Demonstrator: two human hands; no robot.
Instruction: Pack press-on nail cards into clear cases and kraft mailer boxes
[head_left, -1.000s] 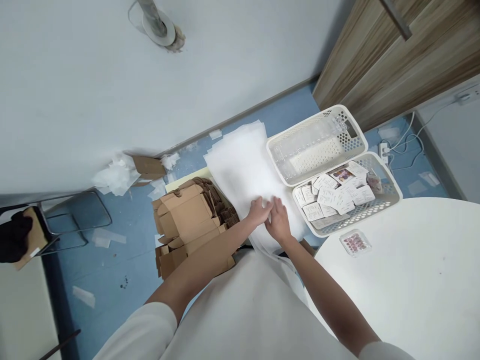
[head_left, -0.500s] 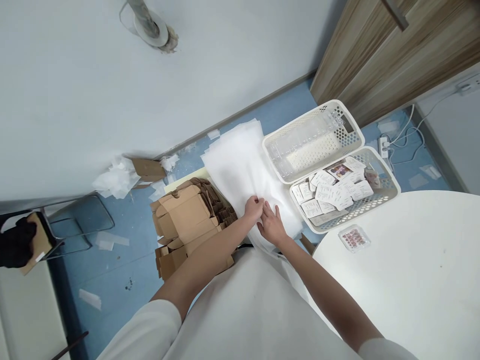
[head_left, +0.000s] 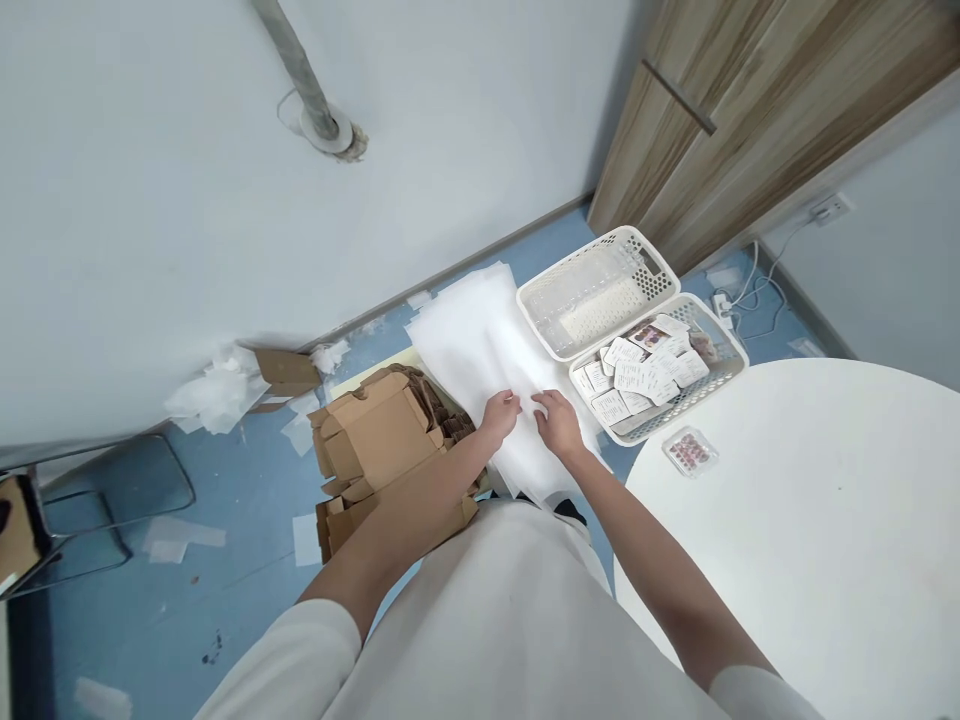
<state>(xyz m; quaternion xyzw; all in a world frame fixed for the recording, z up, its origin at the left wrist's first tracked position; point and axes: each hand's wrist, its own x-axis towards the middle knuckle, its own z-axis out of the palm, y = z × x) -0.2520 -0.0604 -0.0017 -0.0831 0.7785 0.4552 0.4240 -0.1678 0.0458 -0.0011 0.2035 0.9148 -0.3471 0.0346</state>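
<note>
A stack of thin white sheets (head_left: 480, 330), probably packing foam, lies in front of me beneath both hands. At its near part my left hand (head_left: 501, 414) is closed in a pinch, apparently on the top sheet's surface; its fingertips are too small to make out fully. Just to the right, my right hand (head_left: 559, 425) hovers over or touches the same sheets, fingers bent and thumb apart. A small gap separates the two hands. Flattened brown cardboard boxes (head_left: 382, 430) are piled beside the stack, partly behind my left forearm.
Right of the sheets stand two white plastic baskets: one (head_left: 525, 300) with clear plastic packaging, one (head_left: 739, 365) with printed cards (head_left: 645, 375). A small clear pack (head_left: 690, 452) sits on the round white table (head_left: 795, 540). Paper scraps (head_left: 221, 390) and a metal-framed chair (head_left: 112, 500) are at left.
My hands have moved apart from where they met over the sheets. My right hand's fingers went from spread to bent. The camera view has shifted.
</note>
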